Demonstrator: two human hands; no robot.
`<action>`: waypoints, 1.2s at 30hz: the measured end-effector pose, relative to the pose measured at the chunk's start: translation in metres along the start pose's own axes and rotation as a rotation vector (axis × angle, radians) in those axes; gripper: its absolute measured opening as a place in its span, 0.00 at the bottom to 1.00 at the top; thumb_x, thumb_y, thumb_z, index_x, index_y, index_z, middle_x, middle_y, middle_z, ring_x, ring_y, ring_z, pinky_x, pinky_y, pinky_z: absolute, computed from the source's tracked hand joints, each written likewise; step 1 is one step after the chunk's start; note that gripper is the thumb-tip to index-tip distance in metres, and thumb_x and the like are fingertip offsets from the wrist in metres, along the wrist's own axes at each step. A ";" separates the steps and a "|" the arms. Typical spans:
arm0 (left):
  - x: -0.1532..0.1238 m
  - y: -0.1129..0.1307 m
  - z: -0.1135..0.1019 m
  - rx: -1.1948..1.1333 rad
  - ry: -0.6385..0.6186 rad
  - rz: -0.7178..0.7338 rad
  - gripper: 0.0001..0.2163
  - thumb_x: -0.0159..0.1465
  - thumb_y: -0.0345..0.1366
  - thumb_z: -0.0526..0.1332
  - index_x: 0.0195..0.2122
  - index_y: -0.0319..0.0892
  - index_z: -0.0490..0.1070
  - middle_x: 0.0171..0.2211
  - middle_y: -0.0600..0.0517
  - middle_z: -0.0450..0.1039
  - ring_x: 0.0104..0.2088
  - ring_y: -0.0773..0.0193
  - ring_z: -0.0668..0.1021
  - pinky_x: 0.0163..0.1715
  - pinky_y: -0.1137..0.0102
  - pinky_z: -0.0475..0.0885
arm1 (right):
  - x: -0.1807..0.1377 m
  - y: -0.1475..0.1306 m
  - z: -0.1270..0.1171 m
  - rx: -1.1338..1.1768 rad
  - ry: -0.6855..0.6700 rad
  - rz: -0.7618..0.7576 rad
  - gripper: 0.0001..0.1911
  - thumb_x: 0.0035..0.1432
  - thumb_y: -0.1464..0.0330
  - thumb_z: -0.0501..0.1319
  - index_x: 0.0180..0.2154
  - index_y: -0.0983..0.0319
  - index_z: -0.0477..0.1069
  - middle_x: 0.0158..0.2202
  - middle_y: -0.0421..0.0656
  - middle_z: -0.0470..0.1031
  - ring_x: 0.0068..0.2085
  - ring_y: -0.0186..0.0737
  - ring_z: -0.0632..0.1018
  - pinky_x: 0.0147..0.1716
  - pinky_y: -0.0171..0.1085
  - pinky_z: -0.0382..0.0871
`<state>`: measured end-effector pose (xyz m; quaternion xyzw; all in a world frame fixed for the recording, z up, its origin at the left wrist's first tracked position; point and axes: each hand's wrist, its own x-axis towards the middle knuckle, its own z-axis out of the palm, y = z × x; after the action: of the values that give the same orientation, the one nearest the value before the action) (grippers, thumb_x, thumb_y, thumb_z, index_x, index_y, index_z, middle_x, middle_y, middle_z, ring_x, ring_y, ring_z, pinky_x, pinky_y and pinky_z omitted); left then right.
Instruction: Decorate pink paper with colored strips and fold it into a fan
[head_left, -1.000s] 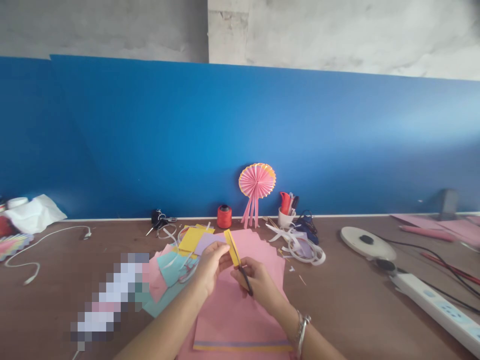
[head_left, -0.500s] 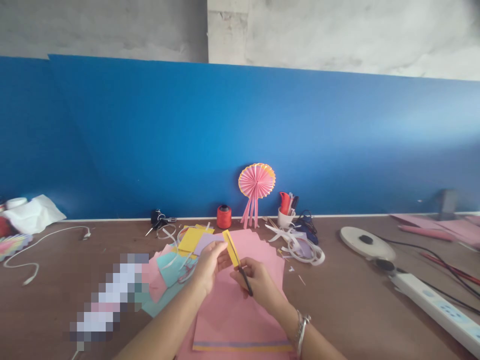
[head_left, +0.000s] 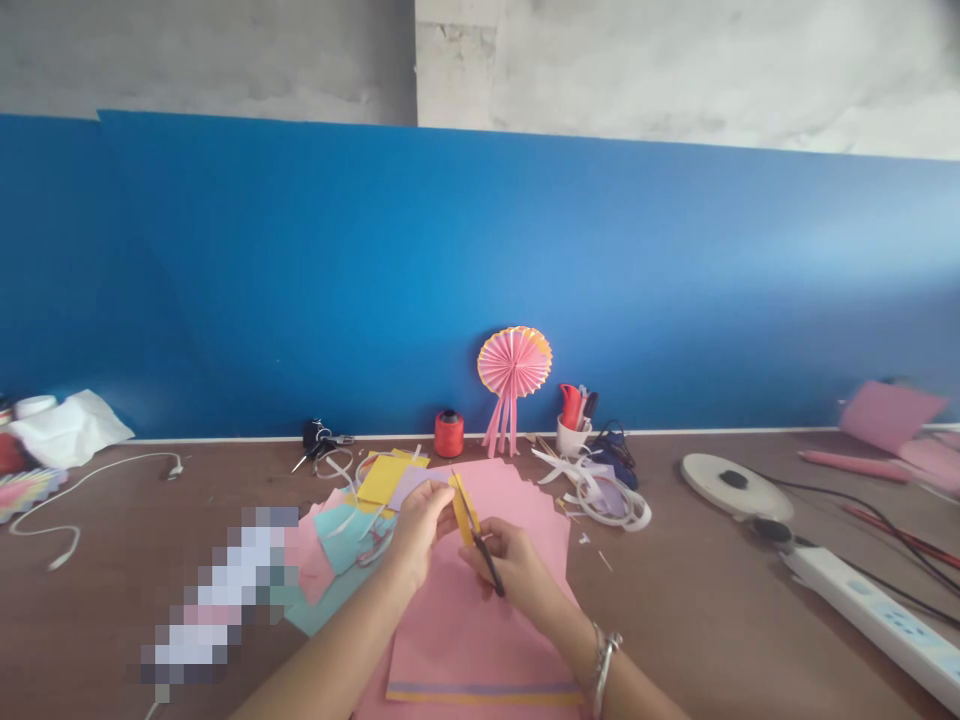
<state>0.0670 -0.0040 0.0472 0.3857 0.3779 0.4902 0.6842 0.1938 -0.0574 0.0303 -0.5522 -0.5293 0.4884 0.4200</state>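
Between the fingers of my left hand is a narrow yellow paper strip, held up at a slant. My right hand grips black-handled scissors, whose blades lie along the strip. Both hands are over a stack of pink paper with a purple and a yellow stripe near its front edge. To the left of my left hand lie pieces of yellow paper and light blue paper.
A pink pleated paper rosette stands against the blue panel, beside a red thread spool and a white cup of tools. Curled white strips lie to the right, then a power strip. A white cable runs at left.
The scissor blades have moved along the yellow strip, now reaching close to its upper end. Pink paper at the far right has lifted and shifted. My hands stay nearly in place.
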 end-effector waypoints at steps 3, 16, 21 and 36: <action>-0.001 -0.001 0.001 -0.011 -0.014 -0.001 0.08 0.50 0.36 0.61 0.25 0.42 0.61 0.25 0.52 0.75 0.26 0.65 0.78 0.30 0.72 0.70 | 0.000 0.001 0.000 0.002 0.003 0.001 0.17 0.45 0.58 0.64 0.30 0.64 0.65 0.14 0.33 0.65 0.15 0.29 0.65 0.15 0.28 0.56; 0.001 -0.009 0.000 -0.101 -0.072 0.027 0.08 0.51 0.36 0.61 0.24 0.41 0.61 0.25 0.52 0.75 0.29 0.63 0.78 0.33 0.70 0.70 | 0.001 0.002 0.003 -0.009 0.017 -0.020 0.15 0.47 0.58 0.63 0.27 0.63 0.63 0.13 0.33 0.64 0.15 0.28 0.64 0.14 0.28 0.54; 0.001 -0.010 0.001 -0.121 -0.061 0.031 0.08 0.51 0.36 0.62 0.25 0.41 0.62 0.27 0.50 0.76 0.30 0.62 0.78 0.32 0.70 0.70 | 0.002 0.004 0.003 -0.006 0.023 -0.012 0.15 0.46 0.58 0.62 0.26 0.62 0.63 0.13 0.33 0.64 0.15 0.28 0.64 0.14 0.28 0.54; 0.030 -0.012 -0.025 0.075 0.153 0.279 0.09 0.50 0.41 0.59 0.25 0.39 0.65 0.29 0.48 0.75 0.35 0.58 0.78 0.39 0.63 0.71 | 0.010 0.001 -0.026 -0.200 0.065 0.072 0.17 0.42 0.62 0.64 0.31 0.59 0.58 0.13 0.30 0.65 0.15 0.33 0.67 0.16 0.30 0.56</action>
<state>0.0558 0.0266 0.0218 0.4212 0.3897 0.5939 0.5639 0.2187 -0.0459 0.0327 -0.6255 -0.5415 0.4295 0.3620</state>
